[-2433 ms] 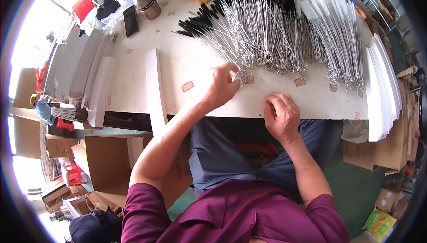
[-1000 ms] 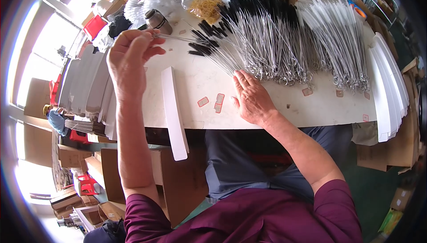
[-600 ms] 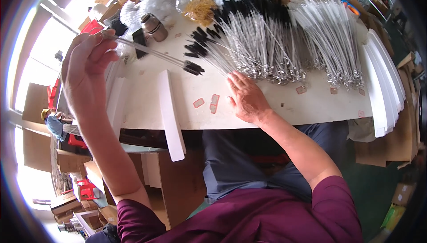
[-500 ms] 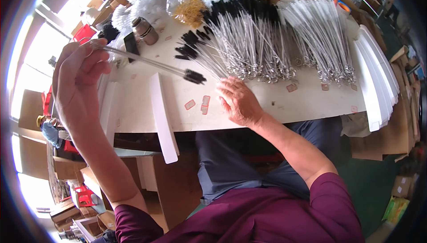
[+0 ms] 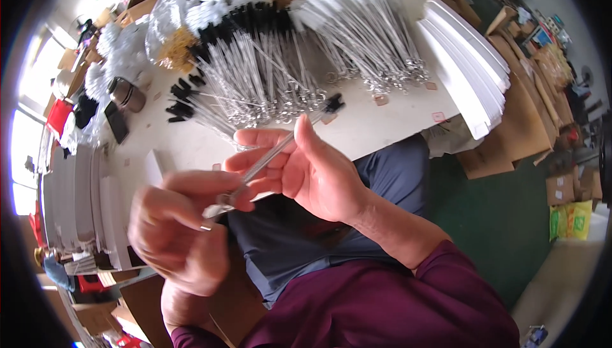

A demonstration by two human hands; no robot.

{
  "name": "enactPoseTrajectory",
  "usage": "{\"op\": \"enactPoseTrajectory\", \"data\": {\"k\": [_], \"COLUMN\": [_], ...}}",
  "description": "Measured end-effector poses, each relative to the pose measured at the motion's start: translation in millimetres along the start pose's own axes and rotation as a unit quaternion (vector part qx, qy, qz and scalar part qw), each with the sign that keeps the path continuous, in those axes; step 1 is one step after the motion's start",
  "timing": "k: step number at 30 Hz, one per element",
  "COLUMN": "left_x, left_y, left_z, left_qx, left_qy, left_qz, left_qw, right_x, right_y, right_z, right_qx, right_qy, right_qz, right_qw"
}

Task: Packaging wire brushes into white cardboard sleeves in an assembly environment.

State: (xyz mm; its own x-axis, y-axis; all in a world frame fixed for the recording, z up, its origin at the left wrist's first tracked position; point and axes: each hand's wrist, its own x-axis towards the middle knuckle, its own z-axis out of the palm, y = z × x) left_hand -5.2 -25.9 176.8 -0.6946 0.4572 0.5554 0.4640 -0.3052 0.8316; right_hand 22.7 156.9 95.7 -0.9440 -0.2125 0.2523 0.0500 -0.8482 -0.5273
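Black-tipped brushes [image 5: 272,157] — clamped by left grip [image 5: 182,230]; right grip [image 5: 325,179], now raised beneath them, fingers apart.

The left hand [image 5: 182,230] has come in from the far left to the front of the body, beside the right hand. The right hand [image 5: 322,179] has left the ring ends of the small fan of brushes [image 5: 207,118] and turned palm up. The held brushes [image 5: 271,157] now slant across its fingers, black tips up and to the right. The view has swung right, showing more green floor [image 5: 478,220].
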Motion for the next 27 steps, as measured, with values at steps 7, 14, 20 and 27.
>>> {"op": "enactPoseTrajectory", "data": {"k": [7, 14, 20, 27], "left_x": [-22, -38, -18, 65], "left_y": [-43, -101, -129, -186], "left_z": [34, 68, 94, 142], "left_qx": [0.249, 0.302, 0.266, 0.259], "left_qy": [-0.140, -0.216, -0.240, -0.167], "left_qz": [0.107, 0.118, 0.047, -0.138], "left_qw": [0.952, 0.921, 0.932, 0.941], "right_x": [-16, -22, -52, -87], "right_y": [-22, -50, -101, -120], "right_z": [-20, -49, -89, -163], "right_qx": [0.001, -0.054, -0.130, -0.236], "right_qy": [0.154, 0.284, 0.414, 0.492], "right_qz": [-0.069, -0.141, -0.185, -0.199], "right_qw": [0.986, 0.947, 0.882, 0.814]}}
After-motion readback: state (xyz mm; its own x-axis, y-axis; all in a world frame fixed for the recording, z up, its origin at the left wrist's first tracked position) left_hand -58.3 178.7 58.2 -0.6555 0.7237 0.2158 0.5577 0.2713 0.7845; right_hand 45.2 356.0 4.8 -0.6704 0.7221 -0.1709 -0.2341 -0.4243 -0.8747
